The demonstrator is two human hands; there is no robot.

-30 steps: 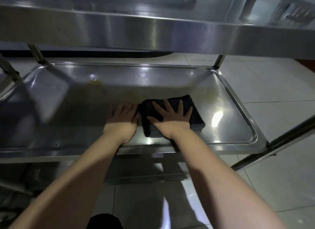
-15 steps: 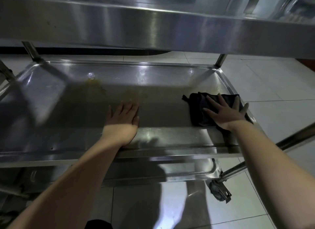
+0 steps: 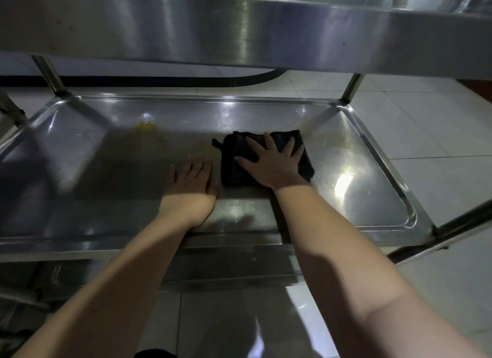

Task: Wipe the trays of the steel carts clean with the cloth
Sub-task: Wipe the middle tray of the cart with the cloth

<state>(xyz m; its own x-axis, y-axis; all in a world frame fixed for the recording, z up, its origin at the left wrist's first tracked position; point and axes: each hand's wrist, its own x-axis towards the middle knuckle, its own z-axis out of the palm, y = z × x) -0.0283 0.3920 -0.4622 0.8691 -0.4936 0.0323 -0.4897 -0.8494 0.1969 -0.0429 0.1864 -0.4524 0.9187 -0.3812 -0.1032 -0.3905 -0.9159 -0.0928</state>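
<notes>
A folded black cloth (image 3: 234, 160) lies on the middle steel tray (image 3: 372, 187) of the cart, right of centre. My right hand (image 3: 271, 163) presses flat on top of the cloth with fingers spread. My left hand (image 3: 189, 187) rests palm down on the bare tray just left of the cloth, fingers together and holding nothing. A yellowish smear (image 3: 149, 131) marks the tray behind and left of my left hand, and another faint smear (image 3: 343, 141) sits near the far right corner.
The cart's upper tray (image 3: 239, 30) overhangs the top of the view. Steel posts (image 3: 351, 87) rise at the tray's corners, and a lower shelf (image 3: 239, 269) shows beneath. White tiled floor (image 3: 439, 144) surrounds the cart on the right.
My right hand swept the cloth from centre to the tray's right end and has now brought it back left and farther in. My left hand stayed planted.
</notes>
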